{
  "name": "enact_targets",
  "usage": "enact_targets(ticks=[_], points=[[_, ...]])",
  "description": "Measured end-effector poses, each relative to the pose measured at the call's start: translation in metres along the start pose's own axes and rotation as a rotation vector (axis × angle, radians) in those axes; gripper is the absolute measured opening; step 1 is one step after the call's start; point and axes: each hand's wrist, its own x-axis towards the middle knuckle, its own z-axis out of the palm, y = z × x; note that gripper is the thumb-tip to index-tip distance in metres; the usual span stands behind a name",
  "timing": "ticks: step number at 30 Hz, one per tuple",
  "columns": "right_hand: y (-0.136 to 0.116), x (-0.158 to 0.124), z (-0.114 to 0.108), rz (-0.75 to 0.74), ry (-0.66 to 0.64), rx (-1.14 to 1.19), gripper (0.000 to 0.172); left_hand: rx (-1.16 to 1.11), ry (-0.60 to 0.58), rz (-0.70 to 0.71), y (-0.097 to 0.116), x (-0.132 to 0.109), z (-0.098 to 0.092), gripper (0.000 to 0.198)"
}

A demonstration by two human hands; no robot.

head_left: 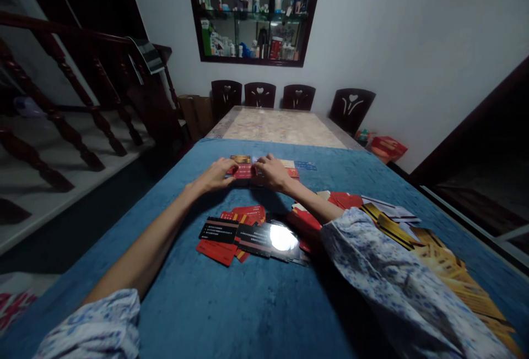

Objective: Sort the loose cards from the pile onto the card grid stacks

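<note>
A red card [245,171] with pale printing lies between my two hands, in the far row of cards on the blue cloth. My left hand [219,174] grips its left edge with curled fingers, thumb nearer me. At its right edge my right hand [273,173] is closed in the same way, hiding part of the row. A gold and black card [241,158] shows just behind, and a blue card [305,166] lies farther right. Nearer to me, black cards [253,238] with white text overlap several red cards [217,251]; glare whitens one black card.
To the right lie more red cards [345,200], black and gold cards [386,222] and a long spread of golden cards [450,276], partly under my right sleeve. The blue cloth [264,304] covers the near table. Dark chairs [259,94] stand at the far end.
</note>
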Motion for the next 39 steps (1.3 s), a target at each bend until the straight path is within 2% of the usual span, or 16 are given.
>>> enact_targets(ticks=[6,18,26,39], points=[[-0.006,0.020,0.001,0.006,-0.021,0.003,0.036,0.026,-0.006,-0.078,-0.017,0.005,0.002,0.034],[-0.006,0.053,0.019,0.031,-0.072,0.016,0.034,0.068,-0.058,-0.151,-0.045,0.013,0.015,0.039],[-0.002,0.062,0.029,0.039,-0.114,0.027,0.035,0.053,-0.060,-0.184,-0.060,0.021,0.028,0.043],[0.000,0.069,0.034,0.035,-0.169,0.058,0.038,-0.011,-0.039,-0.193,-0.068,0.022,0.034,0.040]])
